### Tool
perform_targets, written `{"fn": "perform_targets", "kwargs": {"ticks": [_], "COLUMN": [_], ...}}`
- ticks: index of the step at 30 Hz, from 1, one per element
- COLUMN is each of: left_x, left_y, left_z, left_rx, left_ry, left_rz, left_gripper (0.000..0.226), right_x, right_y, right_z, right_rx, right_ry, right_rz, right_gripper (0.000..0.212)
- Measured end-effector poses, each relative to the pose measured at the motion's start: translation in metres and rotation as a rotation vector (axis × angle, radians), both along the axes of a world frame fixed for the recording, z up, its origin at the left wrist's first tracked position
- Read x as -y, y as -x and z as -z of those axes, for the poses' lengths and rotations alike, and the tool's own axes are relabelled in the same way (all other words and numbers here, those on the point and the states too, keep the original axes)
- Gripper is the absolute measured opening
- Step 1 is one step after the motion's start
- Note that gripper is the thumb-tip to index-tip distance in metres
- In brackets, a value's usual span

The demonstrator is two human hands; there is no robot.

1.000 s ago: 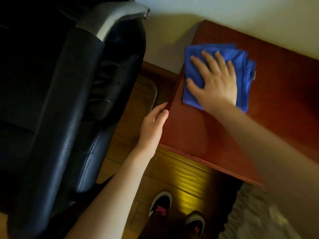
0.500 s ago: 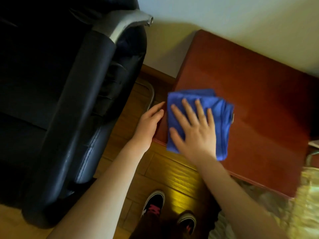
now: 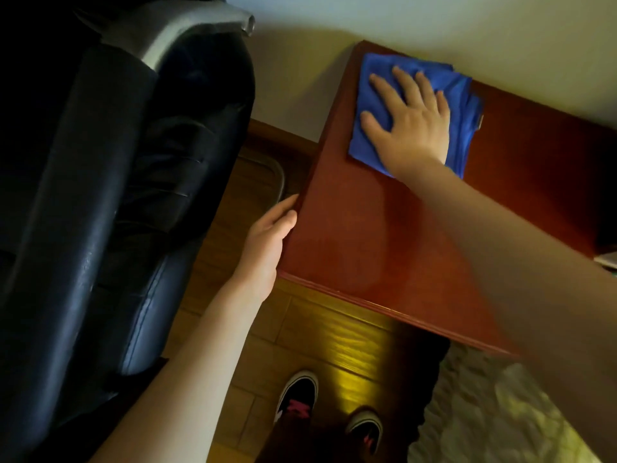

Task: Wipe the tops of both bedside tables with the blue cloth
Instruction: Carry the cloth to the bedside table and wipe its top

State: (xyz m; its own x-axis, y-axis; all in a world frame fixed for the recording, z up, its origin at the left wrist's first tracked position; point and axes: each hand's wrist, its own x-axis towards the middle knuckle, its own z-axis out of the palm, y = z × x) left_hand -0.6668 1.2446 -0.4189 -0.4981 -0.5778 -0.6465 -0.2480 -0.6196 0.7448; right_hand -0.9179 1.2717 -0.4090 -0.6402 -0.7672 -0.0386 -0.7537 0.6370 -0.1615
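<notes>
A folded blue cloth (image 3: 462,95) lies on the far left corner of the reddish-brown bedside table (image 3: 384,235), close to the wall. My right hand (image 3: 409,123) presses flat on the cloth, fingers spread and pointing toward the wall. My left hand (image 3: 267,243) rests against the table's left edge, fingers curled along it, holding nothing else. My right forearm crosses the table top from the lower right.
A black leather armchair (image 3: 110,202) with a silver armrest (image 3: 187,31) stands just left of the table, leaving a narrow gap of wooden floor (image 3: 334,345). My shoes (image 3: 297,396) are below. Pale bedding (image 3: 494,419) lies at the lower right. A wall (image 3: 434,21) backs the table.
My right hand slid the cloth from the table's near left edge back to the far corner by the wall. My left hand stayed on the left edge.
</notes>
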Motion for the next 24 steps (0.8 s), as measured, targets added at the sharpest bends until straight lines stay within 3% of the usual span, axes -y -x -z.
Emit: {"fn": "perform_targets", "kwargs": {"ticks": [5, 13, 19, 21, 24], "left_x": [0.0, -0.004, -0.007, -0.01, -0.016], "left_y": [-0.001, 0.003, 0.002, 0.002, 0.002], "left_z": [-0.004, -0.019, -0.024, -0.029, -0.035], "left_rx": [0.086, 0.169, 0.217, 0.236, 0.243], "left_ry": [0.117, 0.16, 0.183, 0.19, 0.189], "left_rz": [0.064, 0.115, 0.119, 0.123, 0.135], "left_gripper": [0.025, 0.038, 0.038, 0.039, 0.043], "right_x": [-0.023, -0.138, -0.142, -0.148, -0.173], "right_y": [-0.024, -0.129, -0.128, -0.127, -0.132], "right_z": [-0.003, -0.005, -0.016, -0.025, -0.037], "right_rx": [0.021, 0.05, 0.164, 0.232, 0.15], "right_ry": [0.004, -0.045, -0.018, 0.081, 0.096], "right_rz": [0.003, -0.01, -0.015, 0.075, 0.373], "right_gripper": [0.059, 0.059, 0.058, 0.057, 0.064]}}
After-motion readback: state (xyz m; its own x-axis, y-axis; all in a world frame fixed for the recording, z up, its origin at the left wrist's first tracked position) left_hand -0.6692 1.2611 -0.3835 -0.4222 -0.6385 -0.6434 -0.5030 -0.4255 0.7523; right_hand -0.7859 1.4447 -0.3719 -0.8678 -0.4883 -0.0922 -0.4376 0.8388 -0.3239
